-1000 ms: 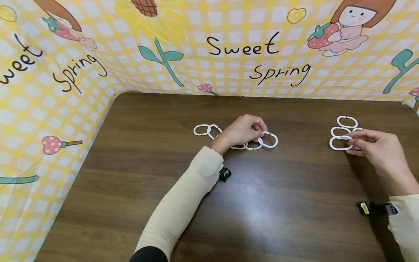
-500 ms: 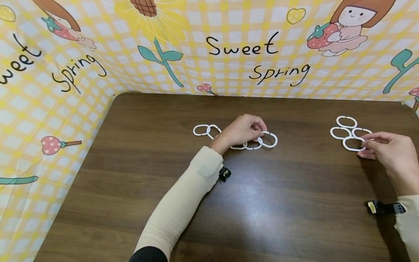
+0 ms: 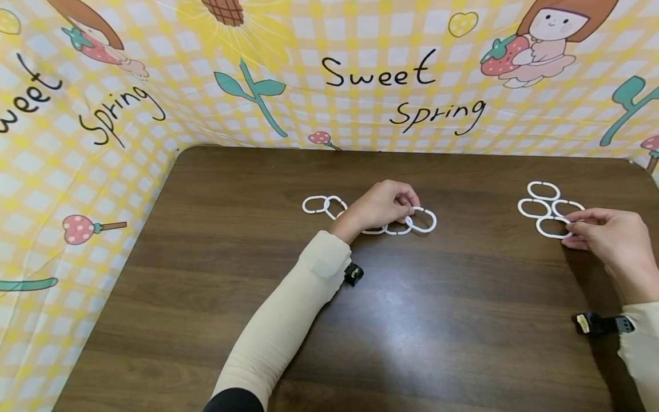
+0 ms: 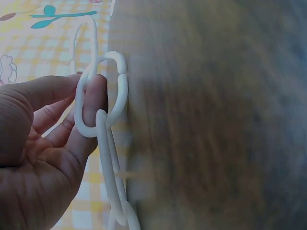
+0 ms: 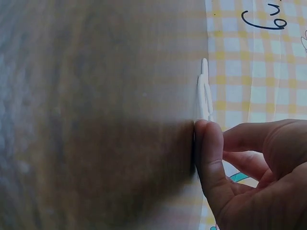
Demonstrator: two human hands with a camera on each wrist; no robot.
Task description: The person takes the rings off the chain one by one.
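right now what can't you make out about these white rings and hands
Head view: middle of the white chain, hidden by the left hand and wrist.
Head view: right end of the nearest loose ring, covered by the right hand's fingers.
Head view: right sleeve, cut off by the right edge.
Left wrist: chain's lower end, cut off by the bottom edge.
Right wrist: tabletop, blurred.

Wide lane of bare tabletop ran between right end of white chain and cluster of white links, with more room nearer you. Patterned cloth wall blocked you at far and left edges. Your left sleeve and left hand barred low crossing over chain. Your right hand blocked links' right side; left approach lay free.
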